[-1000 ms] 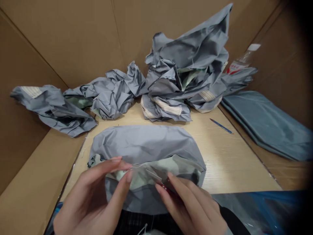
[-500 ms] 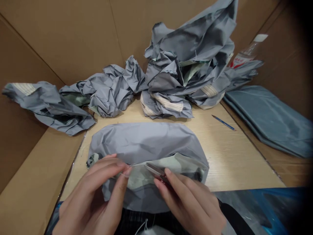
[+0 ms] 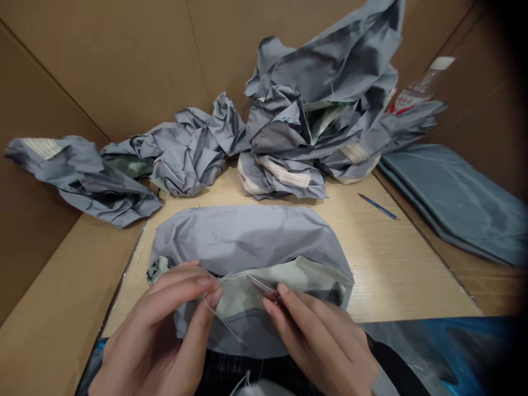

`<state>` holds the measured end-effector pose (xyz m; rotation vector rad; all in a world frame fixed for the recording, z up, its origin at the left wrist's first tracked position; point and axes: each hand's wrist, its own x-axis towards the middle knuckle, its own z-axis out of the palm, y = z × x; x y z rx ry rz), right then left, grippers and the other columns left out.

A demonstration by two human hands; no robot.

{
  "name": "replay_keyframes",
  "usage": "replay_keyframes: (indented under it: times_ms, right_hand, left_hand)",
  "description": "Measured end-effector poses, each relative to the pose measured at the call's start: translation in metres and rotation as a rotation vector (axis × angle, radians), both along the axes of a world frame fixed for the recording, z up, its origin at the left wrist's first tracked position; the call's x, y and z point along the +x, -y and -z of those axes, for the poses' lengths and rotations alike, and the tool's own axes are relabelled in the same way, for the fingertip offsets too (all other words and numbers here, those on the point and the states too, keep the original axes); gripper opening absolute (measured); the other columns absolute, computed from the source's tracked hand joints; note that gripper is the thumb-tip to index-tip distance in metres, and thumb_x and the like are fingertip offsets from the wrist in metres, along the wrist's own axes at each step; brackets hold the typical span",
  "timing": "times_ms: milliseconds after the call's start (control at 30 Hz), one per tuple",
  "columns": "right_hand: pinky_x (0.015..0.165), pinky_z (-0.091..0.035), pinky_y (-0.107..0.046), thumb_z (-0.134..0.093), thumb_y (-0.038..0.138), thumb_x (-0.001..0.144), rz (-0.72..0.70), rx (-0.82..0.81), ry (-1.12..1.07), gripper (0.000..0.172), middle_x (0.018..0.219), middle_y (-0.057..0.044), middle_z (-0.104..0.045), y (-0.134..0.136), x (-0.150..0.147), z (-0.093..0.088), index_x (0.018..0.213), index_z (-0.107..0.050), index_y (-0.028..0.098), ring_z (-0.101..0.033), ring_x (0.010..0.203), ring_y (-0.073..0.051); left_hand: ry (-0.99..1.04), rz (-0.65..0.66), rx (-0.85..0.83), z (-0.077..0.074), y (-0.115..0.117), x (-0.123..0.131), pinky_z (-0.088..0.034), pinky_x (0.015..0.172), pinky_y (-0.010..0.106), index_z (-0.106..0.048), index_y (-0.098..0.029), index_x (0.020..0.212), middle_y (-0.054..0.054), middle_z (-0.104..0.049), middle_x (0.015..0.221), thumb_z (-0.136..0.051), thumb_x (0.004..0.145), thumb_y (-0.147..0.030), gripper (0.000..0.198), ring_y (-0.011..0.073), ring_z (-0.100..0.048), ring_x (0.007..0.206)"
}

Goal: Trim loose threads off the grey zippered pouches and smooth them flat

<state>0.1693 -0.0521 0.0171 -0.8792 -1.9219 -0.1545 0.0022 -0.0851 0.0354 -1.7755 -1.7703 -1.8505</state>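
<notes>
A grey fabric piece (image 3: 247, 236) with a pale green inner side (image 3: 247, 297) lies on the table before me, its opening facing up between my hands. My left hand (image 3: 165, 324) is closed in a pinch at the left of this opening. A pale thread (image 3: 225, 320) hangs down from its fingertips; whether the cloth edge is pinched as well, I cannot tell. Small metal thread snips (image 3: 262, 285) are in my right hand (image 3: 317, 335), gripped between thumb and fingers. Their tip points left at the opening's edge, a short way from my left fingertips.
Crumpled grey fabric pieces (image 3: 185, 148) are heaped along the cardboard wall (image 3: 136, 49). A blue pencil (image 3: 377, 206) lies right of the work. Behind it are folded grey-green cloth (image 3: 457, 192) and a bottle with a white cap (image 3: 442, 63).
The thread end now hangs down clearly from my left fingertips. The snips have turned slightly and their blades look closer together. Both hands stay almost in place.
</notes>
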Motion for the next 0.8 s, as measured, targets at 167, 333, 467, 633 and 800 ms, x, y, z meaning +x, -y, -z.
replay_keyframes:
  times_ms: [167, 333, 467, 633, 800]
  right_hand:
    - [0.059, -0.052, -0.016, -0.068, 0.018, 0.089, 0.026, -0.029, 0.015, 0.011, 0.072, 0.001, -0.071, 0.001, 0.002, -0.001, 0.097, -0.067, 0.011, -0.065, 0.057, -0.006]
    - [0.059, -0.052, -0.015, -0.066, 0.019, 0.091, 0.020, -0.040, 0.013, 0.012, 0.073, 0.002, -0.071, 0.001, 0.003, -0.001, 0.099, -0.064, 0.010, -0.064, 0.058, -0.004]
    - [0.057, -0.051, -0.017, -0.067, 0.021, 0.090, 0.042, -0.014, -0.011, 0.012, 0.070, 0.002, -0.070, 0.000, 0.002, -0.001, 0.096, -0.065, 0.010, -0.064, 0.057, -0.005]
    - [0.058, -0.051, -0.017, -0.069, 0.018, 0.088, 0.025, -0.030, -0.009, 0.013, 0.071, 0.001, -0.071, -0.001, 0.003, -0.002, 0.095, -0.065, 0.008, -0.064, 0.056, -0.005]
    - [0.059, -0.051, -0.017, -0.069, 0.018, 0.088, 0.021, -0.026, -0.028, 0.013, 0.070, 0.000, -0.071, -0.002, 0.000, -0.002, 0.096, -0.064, 0.008, -0.064, 0.057, -0.005]
  left_hand:
    - [-0.189, -0.001, -0.022, -0.008, -0.002, 0.000, -0.056, 0.084, 0.038, -0.067, -0.021, 0.096, 0.002, -0.066, 0.089, -0.071, 0.076, -0.003, 0.027, 0.0168, -0.065, 0.083]
    - [-0.440, 0.125, -0.124, -0.016, 0.003, -0.009, -0.051, 0.095, 0.037, -0.067, -0.015, 0.105, 0.007, -0.060, 0.100, -0.065, 0.079, 0.002, 0.031, 0.0178, -0.061, 0.097]
    - [-0.378, 0.071, -0.127, -0.010, 0.001, -0.008, -0.049, 0.095, 0.034, -0.066, -0.017, 0.101, 0.006, -0.059, 0.100, -0.062, 0.080, 0.003, 0.030, 0.0164, -0.060, 0.095]
    - [-0.437, 0.023, -0.130, -0.006, -0.004, -0.005, -0.049, 0.090, 0.026, -0.061, -0.017, 0.094, 0.006, -0.057, 0.099, -0.059, 0.084, -0.002, 0.018, 0.0140, -0.058, 0.094]
    - [-0.385, 0.038, -0.090, -0.009, -0.005, -0.003, -0.044, 0.103, 0.030, -0.062, -0.013, 0.101, 0.006, -0.060, 0.099, -0.069, 0.077, -0.001, 0.028, 0.0157, -0.059, 0.101]
